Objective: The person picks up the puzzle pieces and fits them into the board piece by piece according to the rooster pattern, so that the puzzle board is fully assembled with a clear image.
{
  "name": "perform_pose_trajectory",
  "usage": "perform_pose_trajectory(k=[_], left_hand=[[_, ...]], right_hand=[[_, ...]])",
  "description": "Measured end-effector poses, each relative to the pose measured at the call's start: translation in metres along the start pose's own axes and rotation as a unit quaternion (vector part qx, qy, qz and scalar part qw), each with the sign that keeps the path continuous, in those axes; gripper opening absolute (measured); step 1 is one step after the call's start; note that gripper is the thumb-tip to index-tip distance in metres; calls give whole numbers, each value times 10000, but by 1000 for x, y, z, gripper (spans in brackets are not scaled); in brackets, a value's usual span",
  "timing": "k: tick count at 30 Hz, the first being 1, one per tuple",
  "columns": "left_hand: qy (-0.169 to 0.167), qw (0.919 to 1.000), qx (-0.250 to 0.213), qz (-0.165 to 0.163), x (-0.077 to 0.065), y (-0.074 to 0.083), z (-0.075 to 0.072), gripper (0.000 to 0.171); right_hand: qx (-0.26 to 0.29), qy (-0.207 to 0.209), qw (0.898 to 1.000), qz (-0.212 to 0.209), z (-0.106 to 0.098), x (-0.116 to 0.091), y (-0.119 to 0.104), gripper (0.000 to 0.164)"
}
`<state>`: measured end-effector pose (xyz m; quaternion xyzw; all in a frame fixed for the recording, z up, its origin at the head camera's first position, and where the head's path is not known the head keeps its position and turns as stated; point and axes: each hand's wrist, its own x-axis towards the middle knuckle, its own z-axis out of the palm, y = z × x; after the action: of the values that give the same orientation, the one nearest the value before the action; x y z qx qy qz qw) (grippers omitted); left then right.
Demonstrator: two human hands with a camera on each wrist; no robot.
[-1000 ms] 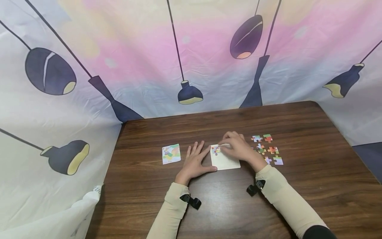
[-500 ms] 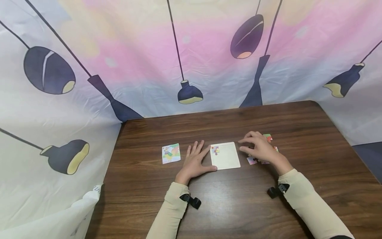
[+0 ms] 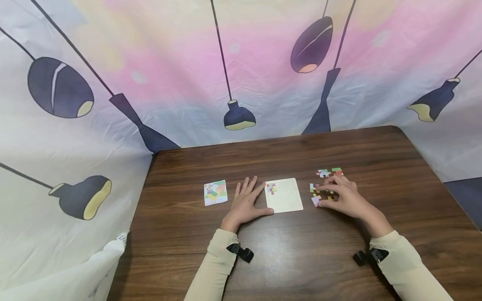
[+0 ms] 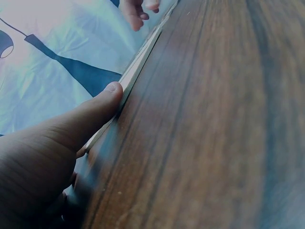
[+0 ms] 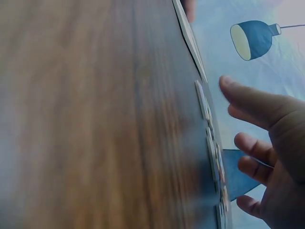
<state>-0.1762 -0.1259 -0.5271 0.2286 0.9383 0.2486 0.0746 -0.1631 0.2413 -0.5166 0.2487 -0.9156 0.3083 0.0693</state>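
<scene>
A square cream puzzle board lies on the table with one puzzle piece in its far left corner. My left hand rests spread at the board's left side, thumb and index finger against its edge. In the left wrist view, the thumb presses on the edge of the board. My right hand is over the loose puzzle pieces, fingers loosely bent, and covers several of them. The right wrist view shows its thumb and fingers apart, just above the pieces, nothing between them.
Left of the left hand lies a small square picture card. The dark wooden table ends at the back against a hanging cloth printed with lamps.
My right hand has left the board and moved right to the loose pieces. The piece in the board's corner is now uncovered. My left hand stays at the board's edge.
</scene>
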Motion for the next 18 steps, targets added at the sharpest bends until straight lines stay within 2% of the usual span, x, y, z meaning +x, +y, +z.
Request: perform_pose_trajectory(k=[5,18], left_hand=[[-9,10000,-39,-15,0,0,-1,99],[-49,10000,32,-52,1,0,1,99]], right_hand=[[-125,-248,9994,212,-2,-6,1,38],[-345,-616,9971,279,-4,-5,-7,27]])
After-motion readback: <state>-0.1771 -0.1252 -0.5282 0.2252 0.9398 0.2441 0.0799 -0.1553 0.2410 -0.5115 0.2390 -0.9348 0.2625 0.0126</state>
